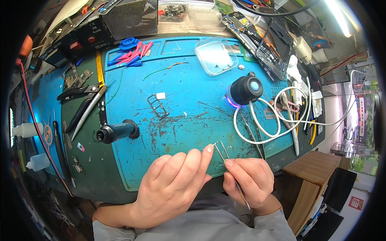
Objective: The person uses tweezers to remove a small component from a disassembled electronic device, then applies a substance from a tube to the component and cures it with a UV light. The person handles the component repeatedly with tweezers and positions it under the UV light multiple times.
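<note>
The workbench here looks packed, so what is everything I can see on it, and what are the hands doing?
Work mat: one, blue, covering the bench middle.
Clear tray: one, transparent, far side of mat.
Lamp-like device: one, black with blue lens, right of mat.
Cable: one, white, looped beside the device.
Electric screwdriver: one, black and teal, left on mat.
Metal frame: one, small, grey, mat centre.
Plastic picks: several, red and blue, far left.
Bottles: two, white, left edge.
Tweezers: one, metal, in right hand.
Left hand: fingertip near the tweezer tips.
Right hand: grips tweezers.
</note>
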Available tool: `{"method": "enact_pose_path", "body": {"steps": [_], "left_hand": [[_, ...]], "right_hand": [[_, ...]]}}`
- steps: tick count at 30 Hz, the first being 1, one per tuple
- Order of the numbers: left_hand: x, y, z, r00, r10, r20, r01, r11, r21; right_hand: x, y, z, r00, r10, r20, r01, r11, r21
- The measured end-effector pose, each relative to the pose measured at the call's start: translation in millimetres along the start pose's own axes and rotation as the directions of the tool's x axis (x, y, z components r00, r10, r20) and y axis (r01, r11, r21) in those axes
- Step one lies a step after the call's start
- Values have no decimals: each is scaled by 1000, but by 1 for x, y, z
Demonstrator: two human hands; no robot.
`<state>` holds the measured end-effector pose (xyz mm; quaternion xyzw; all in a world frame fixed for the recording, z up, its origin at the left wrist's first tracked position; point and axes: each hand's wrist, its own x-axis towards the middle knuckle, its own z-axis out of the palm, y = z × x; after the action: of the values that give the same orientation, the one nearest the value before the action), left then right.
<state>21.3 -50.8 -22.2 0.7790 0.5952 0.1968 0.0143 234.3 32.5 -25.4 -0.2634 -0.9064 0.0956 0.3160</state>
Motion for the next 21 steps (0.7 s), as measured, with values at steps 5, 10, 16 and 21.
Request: {"method": "enact_pose_path", "body": {"steps": [5, 10, 16, 21], "left_hand": [[0, 0, -1, 1000, -1, 0, 1, 1000, -6], [1, -1, 1, 1000, -1, -22, 1, 1000, -11], [2, 0, 2, 999, -12, -37, 11, 1000, -12], [1, 0, 3, 999, -16, -33, 15, 1000, -24]], "right_hand": [[0, -1, -1, 1000, 6, 2, -6, 1000, 5], [0, 0, -1, 1000, -1, -1, 1, 1000, 2], [-1, 1, 1, 1000, -5, -16, 5, 1000, 7], [-1, 0, 0, 1000, 5, -2, -5, 1000, 9]]}}
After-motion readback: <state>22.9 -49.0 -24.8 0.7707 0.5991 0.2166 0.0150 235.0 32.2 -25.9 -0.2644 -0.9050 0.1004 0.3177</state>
